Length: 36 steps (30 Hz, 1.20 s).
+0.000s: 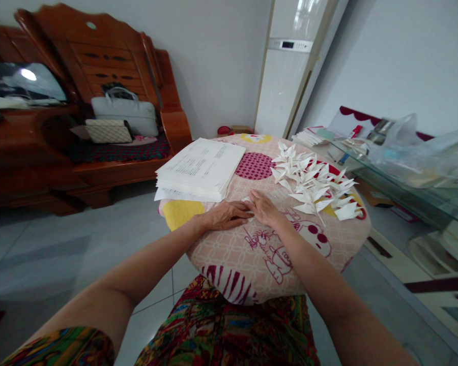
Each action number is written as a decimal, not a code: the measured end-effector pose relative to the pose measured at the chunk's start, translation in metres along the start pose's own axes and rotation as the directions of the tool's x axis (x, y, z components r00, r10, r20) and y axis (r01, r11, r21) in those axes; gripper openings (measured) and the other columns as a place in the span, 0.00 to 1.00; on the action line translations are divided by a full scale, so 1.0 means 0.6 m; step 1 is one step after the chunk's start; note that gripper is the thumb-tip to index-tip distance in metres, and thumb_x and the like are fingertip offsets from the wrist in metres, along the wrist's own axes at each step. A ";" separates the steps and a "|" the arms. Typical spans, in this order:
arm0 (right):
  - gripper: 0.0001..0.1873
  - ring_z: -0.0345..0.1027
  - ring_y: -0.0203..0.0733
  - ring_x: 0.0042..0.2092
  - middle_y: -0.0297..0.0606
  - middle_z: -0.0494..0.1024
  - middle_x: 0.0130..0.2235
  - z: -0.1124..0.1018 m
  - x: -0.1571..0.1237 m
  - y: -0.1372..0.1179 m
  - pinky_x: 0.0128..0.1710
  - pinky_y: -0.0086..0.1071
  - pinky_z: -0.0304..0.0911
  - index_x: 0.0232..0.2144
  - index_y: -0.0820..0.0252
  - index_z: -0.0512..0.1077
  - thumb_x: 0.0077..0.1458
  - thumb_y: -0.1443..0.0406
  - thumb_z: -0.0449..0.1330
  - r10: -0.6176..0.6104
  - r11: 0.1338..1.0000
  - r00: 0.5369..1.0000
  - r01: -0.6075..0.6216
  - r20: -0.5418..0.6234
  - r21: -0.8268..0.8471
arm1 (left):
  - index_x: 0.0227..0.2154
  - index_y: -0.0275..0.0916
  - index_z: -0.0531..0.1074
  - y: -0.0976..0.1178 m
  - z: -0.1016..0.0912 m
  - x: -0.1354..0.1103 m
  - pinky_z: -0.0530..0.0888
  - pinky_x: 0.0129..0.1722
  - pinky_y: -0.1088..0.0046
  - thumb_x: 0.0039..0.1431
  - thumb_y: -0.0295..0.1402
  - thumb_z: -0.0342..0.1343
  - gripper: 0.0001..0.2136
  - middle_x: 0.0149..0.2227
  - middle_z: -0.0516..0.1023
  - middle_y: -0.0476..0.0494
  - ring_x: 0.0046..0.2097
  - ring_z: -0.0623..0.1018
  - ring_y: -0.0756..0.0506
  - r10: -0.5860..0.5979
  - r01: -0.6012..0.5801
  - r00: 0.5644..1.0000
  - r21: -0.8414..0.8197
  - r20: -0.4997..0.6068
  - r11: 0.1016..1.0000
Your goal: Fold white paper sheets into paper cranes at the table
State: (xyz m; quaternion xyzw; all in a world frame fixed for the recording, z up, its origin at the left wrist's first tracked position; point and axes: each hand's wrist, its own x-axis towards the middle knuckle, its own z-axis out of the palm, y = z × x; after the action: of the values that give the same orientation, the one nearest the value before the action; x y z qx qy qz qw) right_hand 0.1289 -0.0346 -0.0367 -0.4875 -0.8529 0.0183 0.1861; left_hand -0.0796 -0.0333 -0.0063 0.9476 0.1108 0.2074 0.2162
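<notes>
A wooden bench (pixel 107 56) fills the left background, with a grey bag (pixel 141 118) on its seat. A white cabinet (pixel 280 86) with a small dark display stands by the wall. The round table (pixel 221 254), under a patterned pink cloth, is in front of the person. On its far left lies a stack (pixel 204 165) of printed sheets; on its right, a cluster of white folded shapes (pixel 309 175) with pointed tips. Between and nearer, the left hand (pixel 227 215) lies low, fingers stretched toward the right hand (pixel 264 207), whose fingers bend down beside them. A small white paper (pixel 251 219) is on the cloth, mostly hidden under both hands; I cannot tell whether either pinches it.
</notes>
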 end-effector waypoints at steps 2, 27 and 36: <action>0.26 0.58 0.54 0.67 0.58 0.68 0.63 -0.001 -0.003 0.003 0.66 0.49 0.56 0.59 0.70 0.69 0.70 0.59 0.45 -0.012 1.000 1.000 0.012 0.011 0.000 | 0.55 0.42 0.75 0.003 -0.001 -0.002 0.70 0.62 0.62 0.67 0.32 0.52 0.16 0.58 0.75 0.36 0.61 0.73 0.41 0.018 -0.018 1.000 -0.004 0.001 1.000; 0.30 0.55 0.56 0.69 0.60 0.65 0.65 -0.023 -0.059 -0.003 0.67 0.51 0.54 0.63 0.72 0.64 0.69 0.55 0.48 -0.048 0.997 0.998 0.050 0.042 -0.051 | 0.54 0.44 0.76 -0.006 0.006 -0.017 0.67 0.65 0.55 0.67 0.35 0.54 0.15 0.62 0.71 0.37 0.66 0.68 0.38 -0.093 0.090 0.995 0.100 0.025 0.991; 0.30 0.58 0.57 0.67 0.61 0.66 0.64 -0.044 -0.095 -0.003 0.65 0.50 0.56 0.61 0.73 0.65 0.69 0.54 0.47 0.001 0.981 0.999 0.008 0.048 -0.193 | 0.58 0.43 0.73 -0.008 0.006 -0.017 0.65 0.66 0.55 0.69 0.37 0.51 0.18 0.64 0.70 0.38 0.67 0.66 0.38 -0.111 0.101 0.991 0.125 0.075 0.987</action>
State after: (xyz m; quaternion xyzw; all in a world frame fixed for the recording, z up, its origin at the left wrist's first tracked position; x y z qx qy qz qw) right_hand 0.1623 -0.0871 -0.0290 -0.5012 -0.8557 -0.0534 0.1173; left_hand -0.0878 -0.0338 -0.0151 0.9594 0.1646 0.1496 0.1733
